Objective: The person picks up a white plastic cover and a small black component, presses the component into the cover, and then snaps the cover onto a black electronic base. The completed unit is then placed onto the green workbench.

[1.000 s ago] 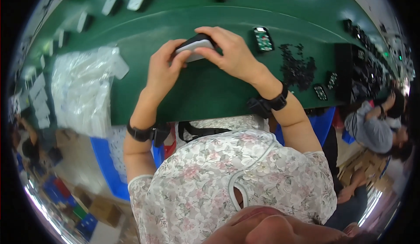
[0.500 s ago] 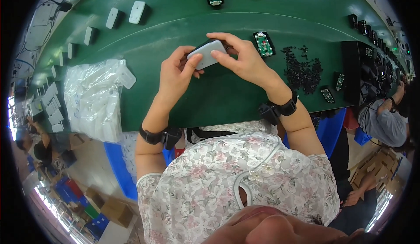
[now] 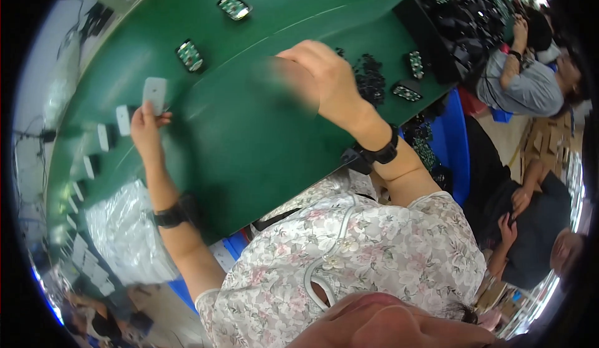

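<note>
At the far left of the green table [image 3: 249, 154], my left hand [image 3: 148, 132] pinches a small white-faced plastic case [image 3: 155, 94] at its near end, thumb on top. The case sits beside a row of similar standing cases, the nearest a white case [image 3: 123, 121]. My right hand [image 3: 327, 79] is over the middle of the table, its fingers smeared by motion. Whether it holds anything cannot be seen. Beyond the hands lie two open black cases with green circuit boards, one board [image 3: 189, 56] nearer and another board [image 3: 234, 7] farther away.
A clear bag of white parts [image 3: 128, 232] lies at the left. Right of my right hand are a pile of small black parts [image 3: 370, 76], a circuit board [image 3: 407, 90] and a black box [image 3: 430, 33]. A blue bin [image 3: 458, 142] stands below the table edge. Other people sit at right.
My hands have parted. The left has carried the case left to the row of cases; the right has let go of it and stays over the table's middle. The view has turned.
</note>
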Demonstrator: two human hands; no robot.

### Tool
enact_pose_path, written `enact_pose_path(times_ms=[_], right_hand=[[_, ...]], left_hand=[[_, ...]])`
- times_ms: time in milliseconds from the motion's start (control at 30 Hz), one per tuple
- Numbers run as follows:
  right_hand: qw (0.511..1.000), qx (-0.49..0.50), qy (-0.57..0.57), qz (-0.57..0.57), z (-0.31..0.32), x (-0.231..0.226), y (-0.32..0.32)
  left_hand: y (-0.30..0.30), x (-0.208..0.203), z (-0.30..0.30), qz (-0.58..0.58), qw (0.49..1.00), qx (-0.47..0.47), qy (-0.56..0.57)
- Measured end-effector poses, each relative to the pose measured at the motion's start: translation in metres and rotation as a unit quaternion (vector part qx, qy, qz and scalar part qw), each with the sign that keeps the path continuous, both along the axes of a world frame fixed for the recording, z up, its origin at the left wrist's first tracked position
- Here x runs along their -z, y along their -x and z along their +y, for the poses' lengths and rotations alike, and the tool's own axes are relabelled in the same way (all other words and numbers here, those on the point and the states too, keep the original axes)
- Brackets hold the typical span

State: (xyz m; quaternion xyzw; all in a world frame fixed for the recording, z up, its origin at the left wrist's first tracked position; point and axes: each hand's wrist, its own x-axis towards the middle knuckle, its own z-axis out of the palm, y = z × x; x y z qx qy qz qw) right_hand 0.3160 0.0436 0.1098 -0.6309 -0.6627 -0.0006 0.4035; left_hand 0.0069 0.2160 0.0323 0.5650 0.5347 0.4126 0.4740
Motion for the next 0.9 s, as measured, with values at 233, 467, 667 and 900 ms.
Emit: enact_pose_path(times_ms=[233, 467, 667, 900], right_hand=[[0.946, 0.163, 0.233, -0.153, -0.060, 0.029, -0.061], [0.978, 0.103, 0.160, -0.084, -0.046, 0.041, -0.051], [0.975, 0.143, 0.166, -0.041, -0.043, 0.048, -0.040], [0.969, 0.175, 0.145, 0.096, -0.037, 0.060, -0.058]], left_hand=[[0.014, 0.033, 0.066, 0.052, 0.992, 0.020, 0.113], [0.049, 0.017, 0.068, 0.279, 0.959, 0.043, 0.037], [0.083, -0.038, -0.024, 0.301, 0.945, -0.110, -0.072], [0.132, -0.014, -0.129, 0.523, 0.842, -0.101, -0.082]])
